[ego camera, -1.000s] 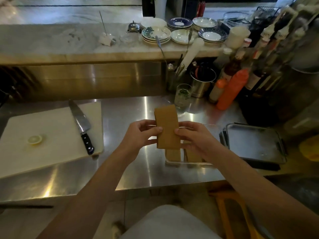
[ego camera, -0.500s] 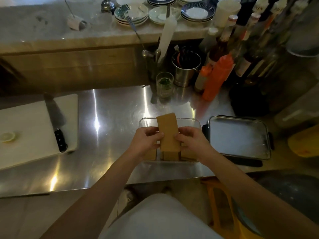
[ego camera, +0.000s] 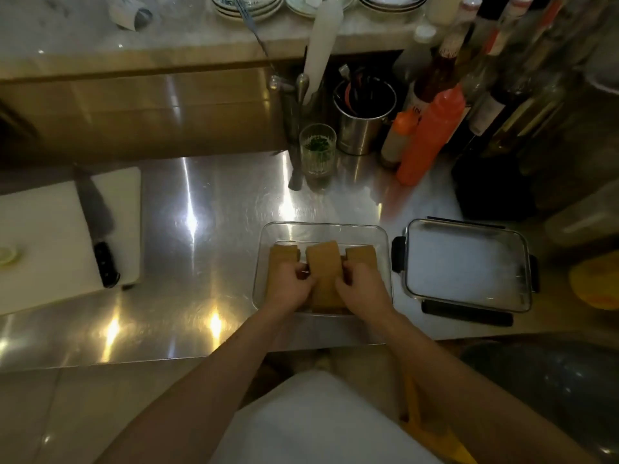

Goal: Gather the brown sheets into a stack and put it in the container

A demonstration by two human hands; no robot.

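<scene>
Both hands were down inside the clear container (ego camera: 382, 236) on the steel counter (ego camera: 201, 262), gripping one stack of brown sheets (ego camera: 323, 262) between them. The left hand (ego camera: 289, 284) pressed its fingers against the stack's left face and the right hand (ego camera: 360, 286) clenched on its right face, so the stack was pinched from both sides. It stood in the middle of the container, between two other brown stacks: the left stack (ego camera: 284, 254) just beside it and partly hidden by the left hand, and the right stack (ego camera: 360, 253) close on the other side.

A second before, the same stack had been held up in the air above the container, well clear of its rim, with most of its front face showing. Half a second before, it had come lower, its bottom edge already among the other stacks. In the present frame only its upper part showed above the knuckles. Whether its lower edge touched the container floor could not be told, as the hands covered it.

The view had also tipped further down, so the plates on the back shelf had slid to the top edge.

The container's lid (ego camera: 465, 266) lay to the right of the container, near it but apart. A cutting board (ego camera: 50, 236) sat at the far left with a knife (ego camera: 97, 229) on it. Behind the container stood a glass of herbs (ego camera: 317, 149) and an orange squeeze bottle (ego camera: 432, 132).
</scene>
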